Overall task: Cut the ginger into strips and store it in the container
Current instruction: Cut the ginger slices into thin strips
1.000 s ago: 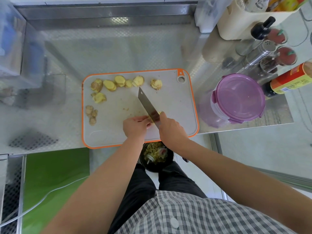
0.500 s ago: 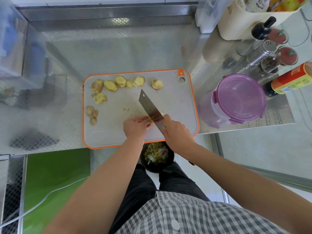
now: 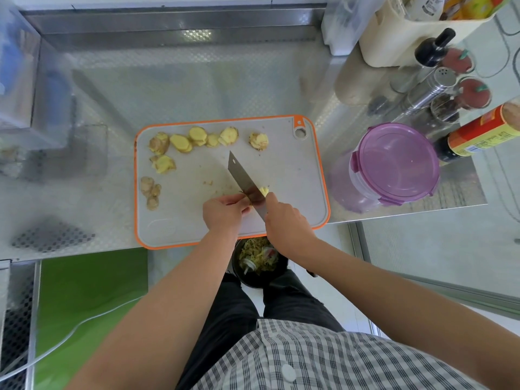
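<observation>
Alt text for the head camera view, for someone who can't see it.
A person's right hand grips a cleaver slicing ginger that the left hand steadies on an orange-rimmed cutting board. More ginger slices line its far edge; a purple-lidded container stands to the right.

knife (image 3: pixel 244 183): glossy metal blade, in right hand (image 3: pixel 287 225) | cutting board (image 3: pixel 281 170): matt grey plastic, orange rim, under both hands | counter (image 3: pixel 168 80): shiny embossed metal | container (image 3: pixel 394 164): translucent purple plastic, right of right hand

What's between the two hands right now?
In the head view, the knife stands between the left hand and the right hand, its blade down on the ginger being cut.
</observation>
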